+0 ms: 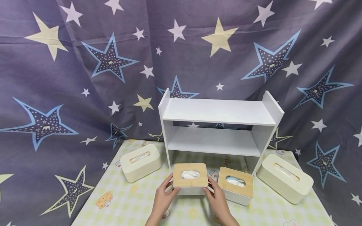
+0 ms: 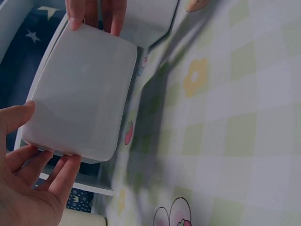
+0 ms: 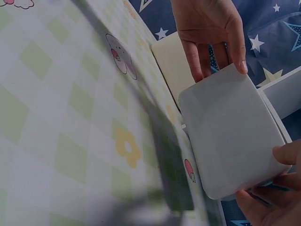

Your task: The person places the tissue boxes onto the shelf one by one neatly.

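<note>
A tissue box with a wooden lid and white body is in front of the middle of the white shelf. My left hand grips its left end, thumb at the front edge and fingers along the side. The right hand holds the opposite end in the same way. Both wrist views show the box's plain white front between the two hands, its shadow falling on the tablecloth apart from it, so it appears raised off the table. White tissue shows through the lid's oval slot.
The two-tier white shelf stands behind. Another wood-lidded tissue box is close to my right hand. Cream tissue boxes sit at the left and the far right. A green checked cloth covers the table; a starry curtain hangs behind.
</note>
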`<move>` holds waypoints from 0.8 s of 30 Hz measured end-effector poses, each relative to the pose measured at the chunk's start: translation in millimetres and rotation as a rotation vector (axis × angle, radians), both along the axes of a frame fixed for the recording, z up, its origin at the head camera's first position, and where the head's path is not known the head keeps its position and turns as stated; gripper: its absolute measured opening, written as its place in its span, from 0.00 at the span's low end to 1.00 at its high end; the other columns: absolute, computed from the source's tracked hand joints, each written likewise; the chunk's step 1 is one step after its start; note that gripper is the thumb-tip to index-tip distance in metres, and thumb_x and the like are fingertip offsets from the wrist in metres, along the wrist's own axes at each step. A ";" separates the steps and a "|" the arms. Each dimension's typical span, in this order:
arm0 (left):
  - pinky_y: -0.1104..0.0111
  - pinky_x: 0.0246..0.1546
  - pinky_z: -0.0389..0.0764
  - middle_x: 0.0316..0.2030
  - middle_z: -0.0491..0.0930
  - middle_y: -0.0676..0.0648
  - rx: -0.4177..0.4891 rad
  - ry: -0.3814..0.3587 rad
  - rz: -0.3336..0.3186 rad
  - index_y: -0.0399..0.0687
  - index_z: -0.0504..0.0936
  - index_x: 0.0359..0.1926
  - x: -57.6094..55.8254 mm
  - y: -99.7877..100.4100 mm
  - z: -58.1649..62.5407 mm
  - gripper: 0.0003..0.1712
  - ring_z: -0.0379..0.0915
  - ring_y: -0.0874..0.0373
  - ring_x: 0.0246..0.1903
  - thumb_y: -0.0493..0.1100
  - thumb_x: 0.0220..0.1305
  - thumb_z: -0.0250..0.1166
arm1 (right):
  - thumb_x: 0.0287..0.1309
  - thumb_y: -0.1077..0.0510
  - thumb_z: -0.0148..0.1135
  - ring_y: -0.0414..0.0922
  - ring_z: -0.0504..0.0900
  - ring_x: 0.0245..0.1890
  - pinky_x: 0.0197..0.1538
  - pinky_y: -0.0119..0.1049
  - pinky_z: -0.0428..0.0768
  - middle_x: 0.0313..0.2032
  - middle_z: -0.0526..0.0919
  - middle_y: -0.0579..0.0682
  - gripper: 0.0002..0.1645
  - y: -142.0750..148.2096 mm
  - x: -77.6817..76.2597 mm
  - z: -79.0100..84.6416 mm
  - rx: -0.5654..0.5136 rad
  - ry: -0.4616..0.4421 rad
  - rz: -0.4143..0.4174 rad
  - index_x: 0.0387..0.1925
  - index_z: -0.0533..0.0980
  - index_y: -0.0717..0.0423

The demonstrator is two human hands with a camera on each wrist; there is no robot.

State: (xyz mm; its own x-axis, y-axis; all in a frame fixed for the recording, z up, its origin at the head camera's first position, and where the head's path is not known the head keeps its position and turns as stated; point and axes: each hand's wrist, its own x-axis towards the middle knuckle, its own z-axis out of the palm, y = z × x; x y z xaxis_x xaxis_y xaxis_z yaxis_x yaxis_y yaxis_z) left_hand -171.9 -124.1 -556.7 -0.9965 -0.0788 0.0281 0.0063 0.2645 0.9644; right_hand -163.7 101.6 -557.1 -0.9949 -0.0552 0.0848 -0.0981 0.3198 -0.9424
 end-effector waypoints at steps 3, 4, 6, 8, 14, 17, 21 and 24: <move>0.59 0.54 0.86 0.70 0.66 0.34 0.013 0.017 0.001 0.42 0.68 0.71 -0.6 0.0 1.8 0.39 0.72 0.36 0.62 0.41 0.60 0.72 | 0.69 0.64 0.57 0.66 0.73 0.64 0.60 0.43 0.83 0.68 0.67 0.71 0.32 0.5 -0.4 1.2 -0.014 0.009 -0.003 0.70 0.62 0.71; 0.60 0.54 0.86 0.70 0.66 0.34 0.017 0.022 0.000 0.43 0.68 0.71 -0.5 -0.1 2.5 0.39 0.72 0.36 0.62 0.41 0.60 0.72 | 0.69 0.64 0.57 0.66 0.73 0.64 0.60 0.43 0.83 0.67 0.67 0.71 0.32 0.7 -0.5 1.7 -0.019 0.012 -0.003 0.70 0.62 0.71; 0.60 0.53 0.86 0.70 0.66 0.34 0.019 0.038 -0.002 0.42 0.69 0.70 -0.4 -0.2 3.8 0.39 0.73 0.36 0.62 0.41 0.60 0.72 | 0.68 0.64 0.57 0.66 0.73 0.64 0.60 0.42 0.83 0.67 0.67 0.72 0.32 1.0 -0.5 3.2 -0.027 0.020 -0.006 0.69 0.62 0.71; 0.61 0.52 0.87 0.70 0.67 0.34 0.013 0.054 -0.004 0.42 0.69 0.70 -0.2 -0.5 5.2 0.39 0.73 0.35 0.62 0.42 0.60 0.72 | 0.68 0.64 0.58 0.66 0.73 0.64 0.60 0.42 0.83 0.67 0.68 0.72 0.32 1.4 -0.4 5.4 -0.036 0.025 -0.009 0.69 0.62 0.71; 0.61 0.51 0.87 0.69 0.69 0.33 -0.013 0.101 -0.003 0.43 0.70 0.69 0.2 0.0 10.8 0.38 0.74 0.35 0.61 0.43 0.60 0.72 | 0.68 0.63 0.59 0.65 0.74 0.63 0.59 0.41 0.84 0.66 0.69 0.71 0.32 2.7 -0.6 12.7 -0.036 0.060 -0.028 0.68 0.63 0.72; 0.59 0.52 0.87 0.68 0.69 0.34 -0.007 0.113 0.002 0.44 0.71 0.69 0.6 1.1 15.3 0.38 0.74 0.35 0.61 0.44 0.59 0.73 | 0.67 0.63 0.59 0.65 0.75 0.63 0.58 0.40 0.85 0.66 0.70 0.71 0.32 3.5 -0.6 16.1 -0.045 0.081 -0.036 0.68 0.64 0.71; 0.61 0.52 0.87 0.68 0.70 0.36 0.001 0.120 0.008 0.45 0.70 0.70 0.5 2.0 19.6 0.38 0.74 0.36 0.61 0.43 0.59 0.73 | 0.66 0.63 0.61 0.64 0.76 0.63 0.57 0.37 0.85 0.66 0.71 0.68 0.32 4.0 -1.0 20.3 -0.062 0.084 -0.051 0.69 0.66 0.67; 0.63 0.52 0.87 0.68 0.71 0.37 0.003 0.128 0.013 0.46 0.71 0.70 0.6 2.2 21.3 0.38 0.75 0.37 0.61 0.43 0.59 0.73 | 0.66 0.63 0.61 0.63 0.76 0.63 0.57 0.36 0.85 0.66 0.72 0.66 0.32 4.2 -1.1 23.4 -0.069 0.079 -0.062 0.69 0.66 0.65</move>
State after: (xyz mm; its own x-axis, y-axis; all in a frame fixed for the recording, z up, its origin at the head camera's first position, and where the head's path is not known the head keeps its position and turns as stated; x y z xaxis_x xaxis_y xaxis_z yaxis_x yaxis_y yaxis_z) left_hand -171.4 -121.8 -535.4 -0.9836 -0.0921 0.1550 0.1262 0.2621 0.9568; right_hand -164.8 105.8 -533.7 -0.9862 0.0148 0.1648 -0.1552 0.2622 -0.9524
